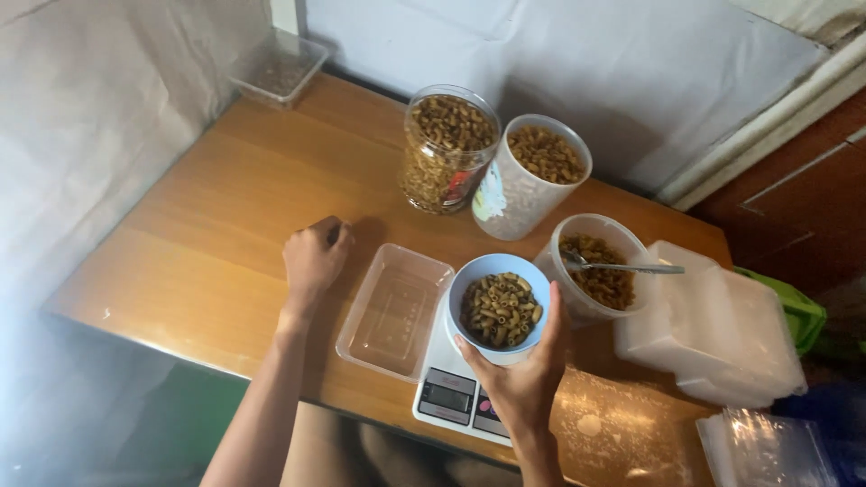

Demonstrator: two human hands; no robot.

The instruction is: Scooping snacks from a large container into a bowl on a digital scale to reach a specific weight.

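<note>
- Nearest the camera, the right hand (523, 379) cups a blue bowl (499, 311) from below, fingers wrapped up its sides; the bowl is tilted slightly toward the viewer and filled with dry elbow pasta.
- Under that bowl sits a white kitchen scale (448, 395); whether the bowl rests on its platform or is lifted just clear cannot be told.
- Just left of the scale lies a clear rectangular tub (394, 311), open and with no pasta in it: judged from this, a portion is measured out but not yet transferred.
- Left hand (314, 254) rests on the wooden table (207, 243) as a loose fist, holding nothing, just beside the tub's far left corner and apart from the bowl.
- Right of the bowl stands a round container (597, 266) of pasta with a metal spoon (622, 267) laid in it, touching or nearly touching the bowl.
- Beyond it, a stack of clear tubs (713, 325) waits, apparently unfilled.
- Farther back stand a glass jar (446, 149) and a white canister (532, 176), both holding pasta.
- Farthest, at the table's corner, lies a small lidded tray (278, 68).
</note>
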